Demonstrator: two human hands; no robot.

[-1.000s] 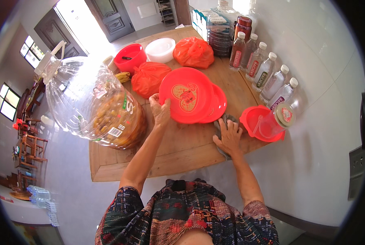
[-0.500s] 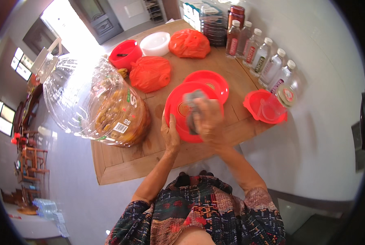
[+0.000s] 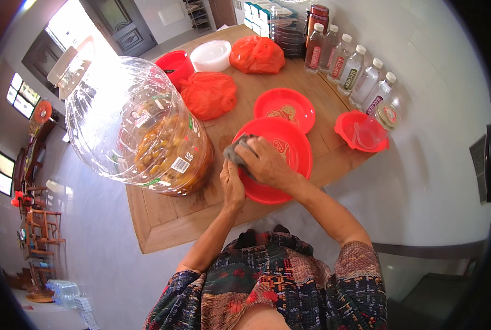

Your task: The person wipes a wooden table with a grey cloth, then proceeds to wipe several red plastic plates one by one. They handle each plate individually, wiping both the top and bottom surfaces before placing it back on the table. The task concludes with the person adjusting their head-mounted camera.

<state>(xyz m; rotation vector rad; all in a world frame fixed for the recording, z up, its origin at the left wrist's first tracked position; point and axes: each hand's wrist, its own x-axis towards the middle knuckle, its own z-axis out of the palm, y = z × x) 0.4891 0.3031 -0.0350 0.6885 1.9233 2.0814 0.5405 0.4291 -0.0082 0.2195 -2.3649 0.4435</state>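
Note:
A round red plate (image 3: 296, 157) with a gold pattern lies close in front of me over the wooden table. Its left edge is gripped by my left hand (image 3: 232, 186), the fingers partly hidden under the cloth. My right hand (image 3: 270, 164) is closed on a crumpled grey cloth (image 3: 237, 154), pressing it to the plate's left rim beside my left fingers. Just behind, a second red plate (image 3: 304, 113) with a gold pattern rests on the table, partly covered by the near plate's edge.
A large clear jug (image 3: 171, 143) of brownish-yellow contents stands at left. Behind are red plastic bags (image 3: 208, 96), a red bowl (image 3: 180, 70) and white dishes (image 3: 211, 56). Several clear bottles (image 3: 350, 76) line the wall side; a red basin (image 3: 362, 144) holding a clear jar sits at right.
My right hand has moved the cloth left and down, from the plate's middle to its left rim. The near plate has shifted slightly right and nearer, showing more of the other plate.

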